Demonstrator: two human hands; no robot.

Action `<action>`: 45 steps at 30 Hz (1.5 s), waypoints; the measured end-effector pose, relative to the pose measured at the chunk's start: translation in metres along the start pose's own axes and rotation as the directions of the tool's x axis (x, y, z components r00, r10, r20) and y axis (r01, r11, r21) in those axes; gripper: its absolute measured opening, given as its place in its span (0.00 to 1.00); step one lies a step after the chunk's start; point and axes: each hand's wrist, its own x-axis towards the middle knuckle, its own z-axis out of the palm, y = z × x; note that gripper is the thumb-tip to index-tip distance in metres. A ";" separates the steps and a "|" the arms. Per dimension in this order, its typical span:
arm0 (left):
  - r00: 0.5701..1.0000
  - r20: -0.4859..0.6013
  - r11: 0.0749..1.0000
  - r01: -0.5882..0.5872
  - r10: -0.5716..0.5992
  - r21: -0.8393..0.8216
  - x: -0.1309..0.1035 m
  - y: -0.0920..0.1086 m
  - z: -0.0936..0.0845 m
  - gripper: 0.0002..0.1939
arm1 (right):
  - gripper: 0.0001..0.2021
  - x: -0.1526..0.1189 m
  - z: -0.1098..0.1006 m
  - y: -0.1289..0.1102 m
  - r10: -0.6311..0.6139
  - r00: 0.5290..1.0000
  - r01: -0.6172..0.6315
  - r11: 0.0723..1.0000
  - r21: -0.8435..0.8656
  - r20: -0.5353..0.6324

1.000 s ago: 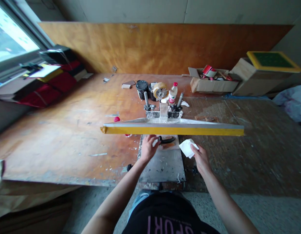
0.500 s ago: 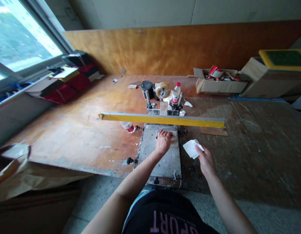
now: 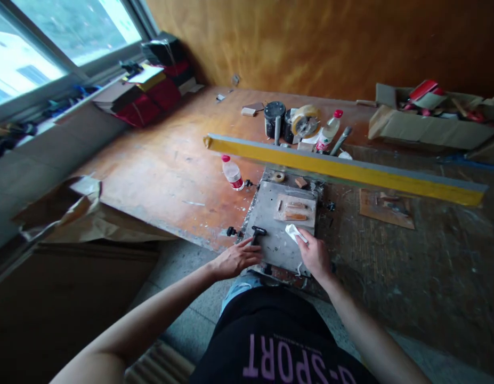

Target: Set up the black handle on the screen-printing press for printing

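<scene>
My left hand (image 3: 239,260) is at the near left of the metal plate (image 3: 266,197), its fingers closed around the stem of a small black T-shaped tool (image 3: 258,231). The tool's crossbar points away from me. My right hand (image 3: 315,256) pinches a folded white tissue (image 3: 294,232) over the plate's right half. Just beyond the tissue, a pale rectangular pad (image 3: 280,214) with brown raised strips (image 3: 295,216) lies on the plate. A long yellow bar (image 3: 342,167) crosses above the plate's far end.
A water bottle (image 3: 233,173) stands left of the plate. Behind the bar are black tubs (image 3: 274,117), a tape roll (image 3: 305,121) and another bottle (image 3: 329,130). To the right lie a brown board (image 3: 385,208) and an open carton (image 3: 430,125). Black knobs (image 3: 231,231) stick out beside the plate.
My left hand has moved from the pad toward the plate's near left, uncovering the pad. My right hand has come left over the plate, its tissue now folded smaller. The view has turned and tilted down.
</scene>
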 end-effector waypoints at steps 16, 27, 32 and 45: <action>0.491 -0.173 0.507 0.860 -0.854 -0.061 0.036 0.015 0.034 0.13 | 0.24 0.026 0.093 -0.006 -0.532 0.681 0.707 0.656 -0.262 0.504; 0.494 -0.198 0.523 0.841 -0.846 -0.139 0.035 0.013 0.038 0.14 | 0.24 0.031 0.080 -0.006 -0.534 0.653 0.724 0.648 -0.236 0.538; 0.488 -0.191 0.517 0.842 -0.852 -0.154 0.034 0.013 0.038 0.16 | 0.25 0.028 0.071 0.001 -0.545 0.627 0.748 0.621 -0.234 0.557; 0.474 -0.187 0.504 0.846 -0.860 -0.173 0.035 0.013 0.037 0.17 | 0.21 0.024 0.059 -0.008 -0.548 0.622 0.756 0.607 -0.246 0.560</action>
